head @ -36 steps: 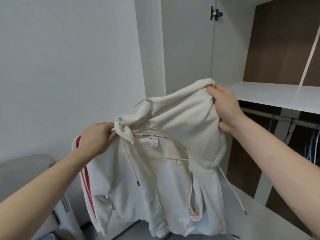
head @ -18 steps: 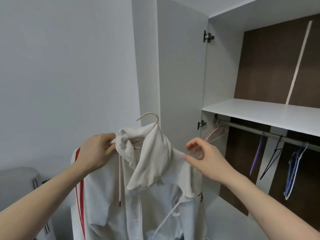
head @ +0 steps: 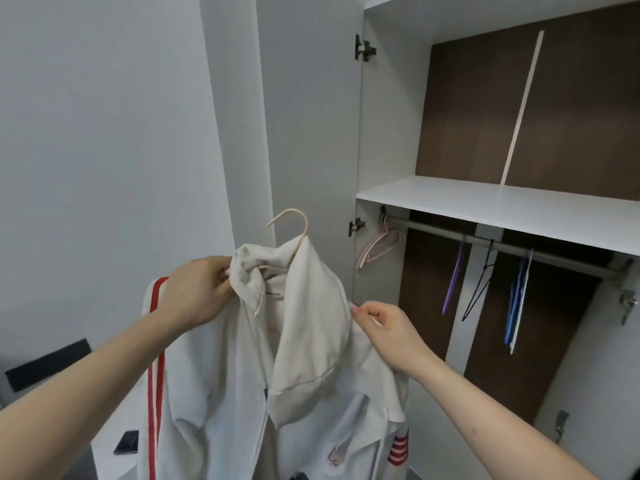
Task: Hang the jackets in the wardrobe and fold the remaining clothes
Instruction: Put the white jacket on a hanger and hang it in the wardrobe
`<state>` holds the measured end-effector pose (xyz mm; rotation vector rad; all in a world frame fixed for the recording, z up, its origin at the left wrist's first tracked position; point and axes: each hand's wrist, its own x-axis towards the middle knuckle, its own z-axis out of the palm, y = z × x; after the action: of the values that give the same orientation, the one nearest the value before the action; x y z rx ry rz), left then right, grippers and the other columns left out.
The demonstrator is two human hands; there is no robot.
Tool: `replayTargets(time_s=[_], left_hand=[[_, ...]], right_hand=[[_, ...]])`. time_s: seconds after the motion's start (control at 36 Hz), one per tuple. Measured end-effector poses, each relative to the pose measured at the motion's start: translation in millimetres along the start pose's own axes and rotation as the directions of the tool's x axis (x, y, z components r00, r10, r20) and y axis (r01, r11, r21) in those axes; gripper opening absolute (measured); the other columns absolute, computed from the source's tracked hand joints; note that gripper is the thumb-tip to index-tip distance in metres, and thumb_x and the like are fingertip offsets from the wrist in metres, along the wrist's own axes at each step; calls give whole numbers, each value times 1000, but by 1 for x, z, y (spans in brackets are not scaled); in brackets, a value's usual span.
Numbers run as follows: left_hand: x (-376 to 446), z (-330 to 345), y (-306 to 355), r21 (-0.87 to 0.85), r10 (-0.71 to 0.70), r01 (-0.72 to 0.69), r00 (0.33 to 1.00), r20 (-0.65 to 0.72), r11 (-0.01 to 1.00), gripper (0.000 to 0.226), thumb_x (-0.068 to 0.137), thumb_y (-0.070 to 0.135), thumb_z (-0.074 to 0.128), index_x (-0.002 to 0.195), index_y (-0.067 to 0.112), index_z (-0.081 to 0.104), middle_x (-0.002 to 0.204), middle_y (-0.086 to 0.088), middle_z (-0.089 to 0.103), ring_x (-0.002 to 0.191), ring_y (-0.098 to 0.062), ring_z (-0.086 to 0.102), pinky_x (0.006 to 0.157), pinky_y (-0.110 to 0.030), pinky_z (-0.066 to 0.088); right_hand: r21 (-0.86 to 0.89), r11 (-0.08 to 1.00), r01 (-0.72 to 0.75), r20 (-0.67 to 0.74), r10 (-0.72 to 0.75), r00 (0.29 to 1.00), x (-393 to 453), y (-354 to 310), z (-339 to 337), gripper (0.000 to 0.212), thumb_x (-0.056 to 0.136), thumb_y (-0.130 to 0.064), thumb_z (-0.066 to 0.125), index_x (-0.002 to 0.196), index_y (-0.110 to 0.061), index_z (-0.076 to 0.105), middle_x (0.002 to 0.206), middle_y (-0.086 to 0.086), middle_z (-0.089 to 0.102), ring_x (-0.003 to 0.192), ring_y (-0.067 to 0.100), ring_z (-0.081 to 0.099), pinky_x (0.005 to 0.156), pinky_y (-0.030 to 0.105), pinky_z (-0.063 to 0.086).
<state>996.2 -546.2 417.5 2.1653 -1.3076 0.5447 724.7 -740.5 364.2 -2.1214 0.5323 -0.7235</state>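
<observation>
One open wardrobe [head: 502,216] fills the right of the frame, its rail [head: 502,244] carrying bare hangers, while at lower centre a white hooded jacket [head: 242,375] hangs on a pink hanger [head: 294,220], left hand [head: 194,292] gripping its collar, right hand [head: 388,330] pinching its shoulder.

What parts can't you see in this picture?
Head view only:
- Pink hanger: its shoulders are hidden inside the white jacket; only the hook shows.
- Jacket hem: cut off by the bottom edge.
- Neck label: print too small to read.
- Left hand fingertips: buried in the collar.
</observation>
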Motion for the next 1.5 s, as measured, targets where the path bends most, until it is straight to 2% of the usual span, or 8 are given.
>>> replayTargets(time_s=[0.25,0.39,0.64,0.92,1.03,1.17,1.39,1.5], left_hand=[[11,51,75,-85,160,-146,970,181,986,40,92,50,32,82,22,60,75,8,59,68,-17,54,73,-34,43],[19,63,89,-188,199,-155,949,245,970,52,86,61,47,125,31,63,118,8,60,106,-17,54,94,-37,44],[10,90,137,-347,378,-236,819,432,908,49,97,22,59,144,34,51,153,10,45,141,-13,39,120,-37,31],[17,99,180,-411,379,-200,826,418,889,44,91,26,62,135,26,58,140,5,52,113,-11,53,100,-23,39],[19,98,193,-422,405,-218,809,426,880,47,90,22,62,137,23,58,144,2,49,131,-16,48,111,-29,36],[29,102,200,-448,401,-194,808,431,873,44,90,24,62,134,26,59,143,4,47,104,-13,56,98,-23,38],[48,110,207,-477,385,-160,819,425,864,40,90,27,63,129,31,59,140,8,47,131,-13,47,103,-25,35],[55,116,216,-487,395,-161,812,429,859,41,89,27,64,129,32,59,140,7,47,130,-15,48,107,-31,40]], right_hand=[[57,989,-139,-130,145,981,-35,31,-20,52,100,-40,59,74,5,51,66,6,46,65,13,43,65,33,32],[142,961,-238,-232,266,935,-63,47,-40,58,97,-43,62,73,8,50,64,10,44,63,19,41,65,34,29],[198,906,-375,-390,423,818,-110,67,-52,51,96,-33,65,54,-17,41,56,0,35,56,12,35,62,33,24],[281,788,-549,-552,600,579,-134,102,-57,51,95,-35,62,53,-20,39,45,-11,36,55,16,39,57,33,27],[406,724,-557,-570,677,465,-139,112,-56,47,98,-30,59,58,-18,39,53,-3,41,59,21,41,62,33,29],[564,651,-508,-527,757,386,-144,115,-58,42,103,-27,49,104,14,56,85,25,59,77,24,50,75,34,40],[713,565,-416,-491,825,279,-137,123,-72,25,101,-19,46,79,-8,53,85,9,54,79,26,51,75,35,40],[724,556,-407,-531,827,185,-128,128,-83,24,100,-19,44,96,-2,60,98,13,60,86,30,56,78,37,43]])
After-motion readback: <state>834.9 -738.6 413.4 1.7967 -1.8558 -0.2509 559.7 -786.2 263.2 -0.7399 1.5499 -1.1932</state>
